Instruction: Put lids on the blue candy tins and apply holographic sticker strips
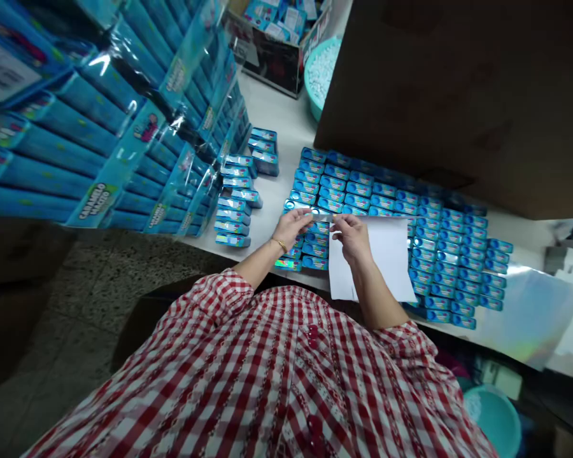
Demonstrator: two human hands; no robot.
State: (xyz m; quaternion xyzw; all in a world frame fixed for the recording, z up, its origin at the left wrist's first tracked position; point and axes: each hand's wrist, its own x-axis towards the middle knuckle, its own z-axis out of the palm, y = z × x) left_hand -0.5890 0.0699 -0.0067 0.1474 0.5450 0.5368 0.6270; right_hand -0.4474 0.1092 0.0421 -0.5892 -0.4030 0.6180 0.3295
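Note:
My left hand [292,226] and my right hand [351,236] are held close together over the table, both pinching the top edge of a white sheet [386,257] and a thin shiny strip [322,217] between them. The sheet lies over rows of small blue boxes [439,254] laid flat on the white table [286,127]. A gold bracelet sits on my left wrist.
Stacks of small blue boxes [236,197] stand left of my hands. Big wrapped blue packs [100,127] are piled at the far left. A brown cardboard box [458,95] looms at the right, a teal bowl [321,73] of white pieces behind it. A shiny foil sheet [530,312] lies at the right edge.

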